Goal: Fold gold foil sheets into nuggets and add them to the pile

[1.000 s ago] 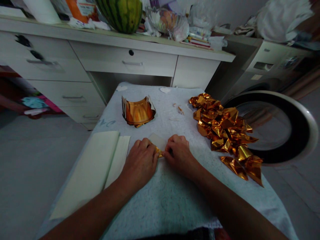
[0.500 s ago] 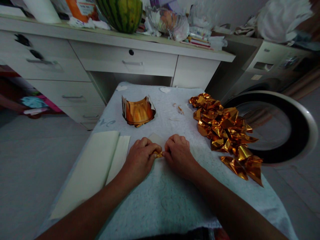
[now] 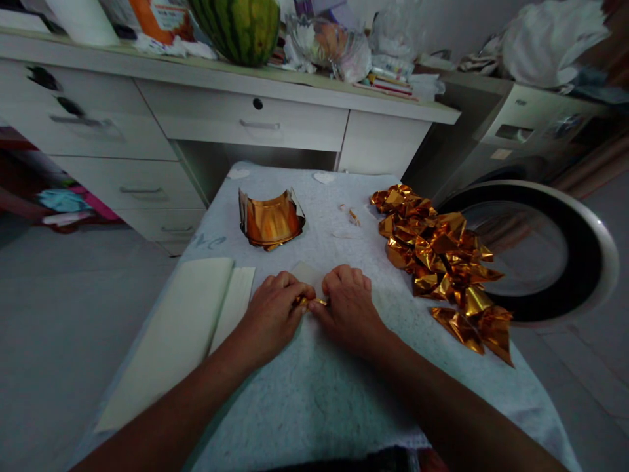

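My left hand (image 3: 278, 308) and my right hand (image 3: 348, 305) meet over the cloth-covered table. Between their fingertips is a small piece of gold foil paper (image 3: 305, 302), mostly hidden by the fingers. My left thumb and fingers pinch its left side, and my right thumb presses on its right side. A pale sheet (image 3: 305, 270) lies flat just beyond and partly beneath the hands. Behind them stands a curved stack of gold foil sheets (image 3: 273, 219). Many folded gold foil pieces (image 3: 439, 246) are heaped to the right.
A folded cream paper stack (image 3: 171, 328) lies along the left edge of the tablecloth (image 3: 314, 400). Small gold scraps (image 3: 353, 217) sit near the back. A white drawer desk (image 3: 295, 124) holding a watermelon (image 3: 240, 29) stands behind, and an open washing machine door (image 3: 584, 255) is at right.
My right thumb has shifted left and forward across the foil, so a bit of gold now shows beside the right fingers. My left hand keeps its pinch in nearly the same spot.
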`<control>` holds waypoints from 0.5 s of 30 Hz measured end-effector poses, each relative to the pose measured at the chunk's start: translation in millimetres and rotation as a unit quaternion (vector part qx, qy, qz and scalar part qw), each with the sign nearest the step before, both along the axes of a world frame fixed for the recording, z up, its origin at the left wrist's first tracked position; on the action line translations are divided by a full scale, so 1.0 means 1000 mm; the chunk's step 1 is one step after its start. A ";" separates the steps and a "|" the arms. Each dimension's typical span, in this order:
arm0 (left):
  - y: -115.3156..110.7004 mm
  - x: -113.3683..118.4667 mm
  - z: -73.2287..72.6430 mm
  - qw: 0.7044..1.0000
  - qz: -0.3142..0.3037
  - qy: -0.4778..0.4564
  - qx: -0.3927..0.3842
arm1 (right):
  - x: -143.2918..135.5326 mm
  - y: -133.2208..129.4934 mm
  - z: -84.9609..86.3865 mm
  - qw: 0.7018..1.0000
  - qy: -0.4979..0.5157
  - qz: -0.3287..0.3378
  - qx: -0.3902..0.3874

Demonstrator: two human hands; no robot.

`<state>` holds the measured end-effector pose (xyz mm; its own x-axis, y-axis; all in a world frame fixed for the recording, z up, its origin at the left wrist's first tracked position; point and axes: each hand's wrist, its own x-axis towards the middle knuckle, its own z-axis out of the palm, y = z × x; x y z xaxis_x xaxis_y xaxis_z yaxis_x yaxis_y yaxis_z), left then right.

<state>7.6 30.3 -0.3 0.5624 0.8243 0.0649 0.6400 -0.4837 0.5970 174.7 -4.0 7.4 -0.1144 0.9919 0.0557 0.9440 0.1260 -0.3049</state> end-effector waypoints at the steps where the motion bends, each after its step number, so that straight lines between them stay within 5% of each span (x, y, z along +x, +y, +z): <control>1: 0.000 0.000 0.000 1.000 0.000 0.002 -0.001 | 0.000 0.000 -0.001 1.000 0.005 -0.005 0.003; 15: 0.000 0.000 -0.001 1.000 -0.002 0.017 -0.006 | 0.019 -0.001 0.002 0.998 0.055 -0.013 -0.020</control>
<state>7.3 30.6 -0.9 0.5667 0.8231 0.0365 0.6585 -0.4791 0.5804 194.2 -5.5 9.9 -0.0847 0.9960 0.0274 0.9074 0.0884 -0.4109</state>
